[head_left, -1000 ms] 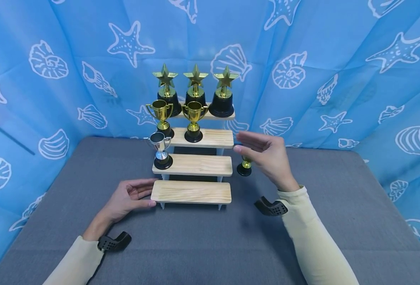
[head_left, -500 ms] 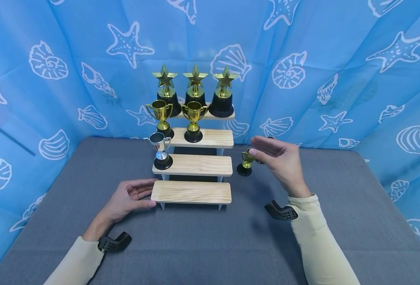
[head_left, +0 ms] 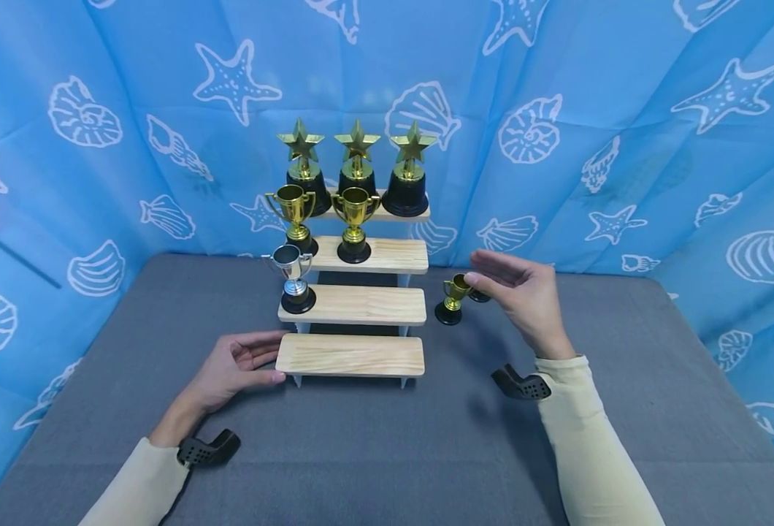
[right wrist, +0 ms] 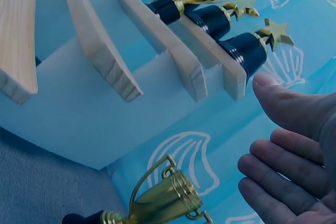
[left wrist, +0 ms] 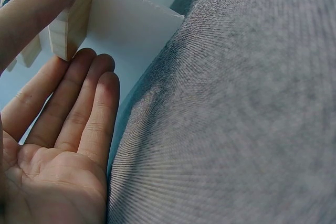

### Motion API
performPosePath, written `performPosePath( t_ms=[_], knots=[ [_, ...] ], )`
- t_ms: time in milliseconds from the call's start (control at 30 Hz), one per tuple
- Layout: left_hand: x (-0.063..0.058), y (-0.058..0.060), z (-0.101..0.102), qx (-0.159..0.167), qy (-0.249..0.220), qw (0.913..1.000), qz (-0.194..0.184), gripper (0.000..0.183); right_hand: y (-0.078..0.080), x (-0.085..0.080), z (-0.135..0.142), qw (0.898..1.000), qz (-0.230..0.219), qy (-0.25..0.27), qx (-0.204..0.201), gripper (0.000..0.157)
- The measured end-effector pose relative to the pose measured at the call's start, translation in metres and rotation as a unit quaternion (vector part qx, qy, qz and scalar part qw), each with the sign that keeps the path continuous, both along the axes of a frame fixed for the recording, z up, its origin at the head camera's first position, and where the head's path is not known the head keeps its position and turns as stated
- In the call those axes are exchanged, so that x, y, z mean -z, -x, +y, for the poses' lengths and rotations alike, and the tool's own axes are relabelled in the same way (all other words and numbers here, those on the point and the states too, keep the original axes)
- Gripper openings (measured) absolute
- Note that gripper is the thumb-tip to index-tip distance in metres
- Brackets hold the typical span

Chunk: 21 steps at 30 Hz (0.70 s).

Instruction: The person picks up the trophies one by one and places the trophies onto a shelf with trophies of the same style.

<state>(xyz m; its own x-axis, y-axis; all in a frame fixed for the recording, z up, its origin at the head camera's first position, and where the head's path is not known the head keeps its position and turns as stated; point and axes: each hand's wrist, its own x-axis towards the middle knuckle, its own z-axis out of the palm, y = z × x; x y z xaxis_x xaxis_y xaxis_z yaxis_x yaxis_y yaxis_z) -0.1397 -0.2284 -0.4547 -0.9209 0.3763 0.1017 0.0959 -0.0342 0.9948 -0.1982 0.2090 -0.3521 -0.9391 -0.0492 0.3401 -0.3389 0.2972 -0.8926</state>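
My left hand (head_left: 232, 369) is at the left end of the lowest wooden step (head_left: 350, 356) of a tiered display stand. Its fingertips and thumb are right at the board's end corners, fingers nearly straight, palm empty in the left wrist view. Above the table, right of the stand, my right hand (head_left: 525, 303) hovers with fingers extended and thumb apart, holding nothing. By its thumb tip, a small gold trophy cup (head_left: 453, 292) stands upright on a black base; this cup (right wrist: 165, 198) also shows low in the right wrist view. A black base (head_left: 479, 296) is partly hidden behind the right hand.
Three gold star trophies (head_left: 408, 175) line the top step. Two gold cups (head_left: 355, 212) stand on the step below, and a silver cup (head_left: 293, 274) at the left of the third. A blue seashell curtain (head_left: 558, 183) hangs behind the grey-covered table (head_left: 374, 453).
My right hand has moved rightward, away from the stand's second step, uncovering more of the gold cup on the table. The left hand has stayed at the lowest step.
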Motion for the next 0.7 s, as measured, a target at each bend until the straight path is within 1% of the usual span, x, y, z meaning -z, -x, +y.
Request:
performPosePath(
  t_ms=[233,367,567,700],
  knots=[
    [-0.001,0.000,-0.001,0.008,-0.004,1.0000,0.001,0.069,0.005,0.006,0.003,1.000,-0.012,-0.017,0.006,0.053],
    [-0.001,-0.001,0.000,0.007,-0.001,1.0000,0.003,0.069,0.008,0.011,0.005,0.999,-0.022,-0.031,0.007,0.056],
    [-0.001,-0.001,0.000,0.001,0.006,1.0000,0.001,0.069,0.014,0.021,0.010,0.999,-0.037,-0.033,0.006,0.060],
    [-0.001,-0.001,0.001,0.002,0.003,1.0000,0.002,0.070,0.018,0.028,0.013,0.998,-0.053,-0.035,0.000,0.062]
  ],
)
